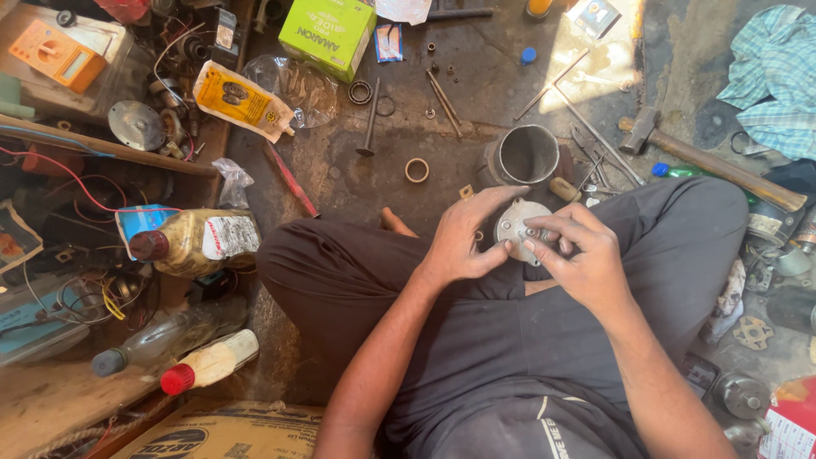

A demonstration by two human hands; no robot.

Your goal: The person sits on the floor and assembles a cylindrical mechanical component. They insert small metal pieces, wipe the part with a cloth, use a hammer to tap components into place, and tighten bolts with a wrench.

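The round grey metal cover (520, 226) sits between both hands over the lap; the grey metal cylinder sleeve (527, 155) stands just beyond it on the floor, the wooden-handled hammer (710, 159) to its right.

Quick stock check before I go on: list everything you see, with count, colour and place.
round metal part: 1, silver, held over the lap
metal cylinder sleeve: 1, grey, floor just above the hands
hammer: 1, wooden handle, right
small ring: 1, tan, floor centre
green box: 1, top centre
oil bottle: 1, yellowish, red cap, left
checked cloth: 1, blue-white, top right
orange meter: 1, top left
left hand: steadies the part
right hand: fingers on the part
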